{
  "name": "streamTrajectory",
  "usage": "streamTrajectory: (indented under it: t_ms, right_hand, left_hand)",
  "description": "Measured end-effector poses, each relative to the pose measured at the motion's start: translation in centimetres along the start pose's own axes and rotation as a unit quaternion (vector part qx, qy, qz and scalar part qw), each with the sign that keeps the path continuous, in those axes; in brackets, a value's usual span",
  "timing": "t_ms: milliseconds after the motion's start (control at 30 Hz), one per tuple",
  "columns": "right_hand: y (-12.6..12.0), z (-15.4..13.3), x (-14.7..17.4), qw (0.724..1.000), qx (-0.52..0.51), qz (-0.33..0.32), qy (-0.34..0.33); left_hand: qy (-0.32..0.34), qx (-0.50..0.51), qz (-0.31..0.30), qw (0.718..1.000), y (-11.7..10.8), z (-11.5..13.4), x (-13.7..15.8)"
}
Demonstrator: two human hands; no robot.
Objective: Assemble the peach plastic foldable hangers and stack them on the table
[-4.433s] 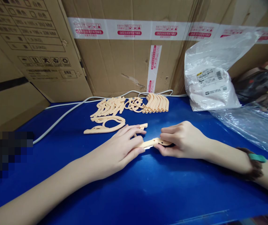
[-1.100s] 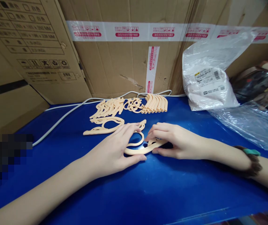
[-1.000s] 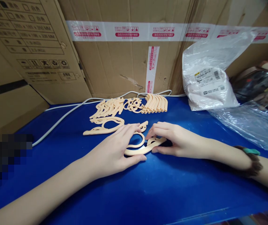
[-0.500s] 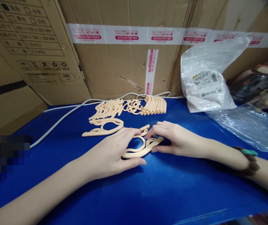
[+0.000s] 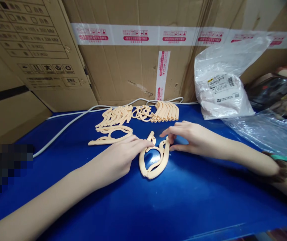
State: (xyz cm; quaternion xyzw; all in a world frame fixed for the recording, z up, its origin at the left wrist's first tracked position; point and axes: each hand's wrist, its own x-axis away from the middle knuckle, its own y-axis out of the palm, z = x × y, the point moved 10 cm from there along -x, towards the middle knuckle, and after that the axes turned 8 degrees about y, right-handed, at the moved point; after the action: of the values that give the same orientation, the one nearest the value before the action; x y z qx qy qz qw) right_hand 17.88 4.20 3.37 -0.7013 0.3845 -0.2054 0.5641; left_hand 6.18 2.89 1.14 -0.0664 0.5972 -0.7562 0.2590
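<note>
A beige plastic folding hanger [image 5: 158, 170] lies folded on the blue table, its joined end toward me and its two arm tips pointing away. My left hand [image 5: 119, 152] grips its left arm with the fingertips; the thumb is hidden. At the right arm's tip is my right hand [image 5: 187, 139], with thumb and curled fingers around it and the index finger stretched out. Another folded hanger [image 5: 103, 142] rests just beyond my left hand. Behind it are loose wavy hanger pieces [image 5: 114, 115], a heap of hooks [image 5: 142, 113] and a row of curved arms [image 5: 167, 112].
Large cardboard boxes [image 5: 130, 70] stand along the back and left of the blue table [image 5: 173, 207]. A white cable [image 5: 65, 129] runs along the back edge. At the right are a white labelled plastic bag [image 5: 223, 90] and clear plastic wrapping [image 5: 271, 134].
The hanger has turned so its arm tips point away from me. My left thumb has gone out of sight, and my right hand has moved slightly farther from me.
</note>
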Motion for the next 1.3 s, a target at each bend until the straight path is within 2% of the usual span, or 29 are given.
streamTrajectory:
  t_ms: [300,433,567,633,867,1167,1300]
  right_hand:
    - [-0.3,-1.5,0.3,0.996,0.072,0.048,-0.008]
    - [0.4,-2.2,0.3,1.0,0.005,0.011,-0.008]
    - [1.8,-3.7,0.6,0.992,-0.105,-0.054,-0.054]
    - [1.7,-3.9,0.6,0.989,-0.127,-0.049,-0.061]
    - [-0.8,-0.7,0.2,0.994,-0.079,0.063,0.026]
    - [0.0,0.9,-0.3,0.994,-0.063,0.047,0.082]
    - [0.3,1.2,-0.3,0.987,-0.107,0.024,0.114]
  left_hand:
    - [0.042,-0.017,0.039,0.998,-1.3,2.2,-0.3]
    - [0.021,-0.012,0.04,0.999,-1.0,1.8,0.0]
    - [-0.011,0.017,0.02,1.0,-0.1,0.9,0.3]
    - [-0.029,0.033,0.016,0.999,0.0,0.5,0.5]
    - [-0.051,0.069,-0.037,0.996,0.4,0.2,0.8]
    - [-0.007,-0.025,-0.05,0.998,0.0,1.5,0.4]
    - [0.006,-0.065,-0.013,0.998,-1.1,1.5,0.4]
